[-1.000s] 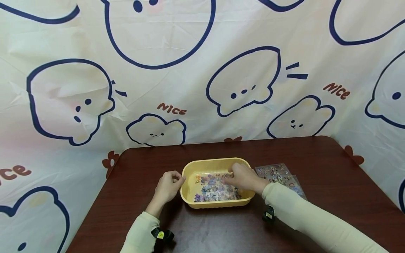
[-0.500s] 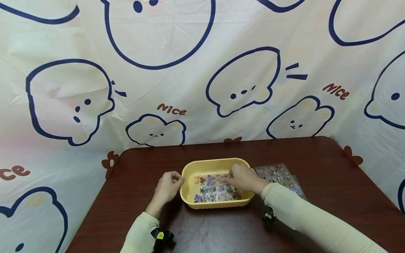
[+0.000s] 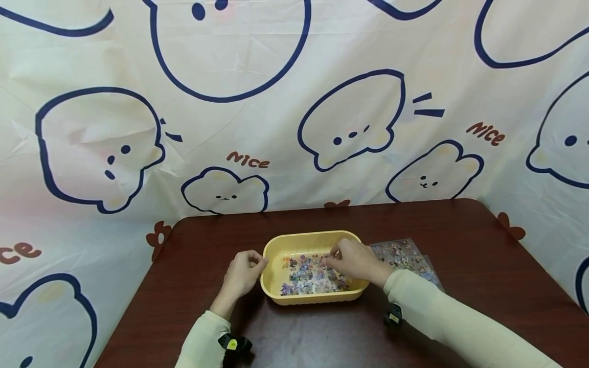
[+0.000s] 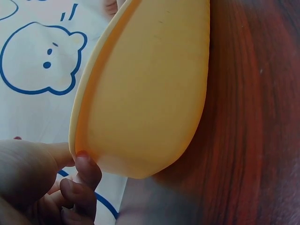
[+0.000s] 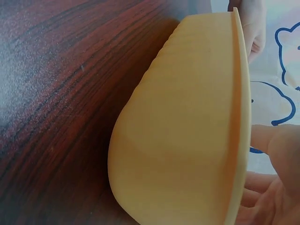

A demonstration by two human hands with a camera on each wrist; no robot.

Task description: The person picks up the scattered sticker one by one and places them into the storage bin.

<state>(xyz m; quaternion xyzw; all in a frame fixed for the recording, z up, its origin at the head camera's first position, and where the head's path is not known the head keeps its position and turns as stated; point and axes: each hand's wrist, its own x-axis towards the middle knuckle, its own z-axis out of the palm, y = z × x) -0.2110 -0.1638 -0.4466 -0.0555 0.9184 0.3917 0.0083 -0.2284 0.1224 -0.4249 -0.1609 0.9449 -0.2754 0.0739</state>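
Observation:
A yellow plastic basin [image 3: 273,286] stands on the table, its floor strewn with many small colourful pieces [image 3: 313,276] that look like jigsaw puzzle pieces. My left hand [image 3: 242,271] pinches the basin's left rim between thumb and fingers; the left wrist view has this hand [image 4: 56,187] right at the rim. Over the right half of the basin reaches my right hand [image 3: 356,260], thumb and bent fingers low over the pieces. In the right wrist view the basin wall hides the fingertips of this hand [image 5: 272,183], and I cannot tell whether they hold a piece.
Right of the basin, partly behind the right forearm, lie flat clear bags [image 3: 405,255] with more small pieces. The dark brown wooden table [image 3: 313,337] ends at a cartoon-printed cloth [image 3: 285,133] behind. Each wrist wears a black strapped device [image 3: 234,343].
My right thumb and fingers have shifted slightly over the pieces, the fingers spreading a little. The left hand stays at the rim. The whole head view has drifted slightly.

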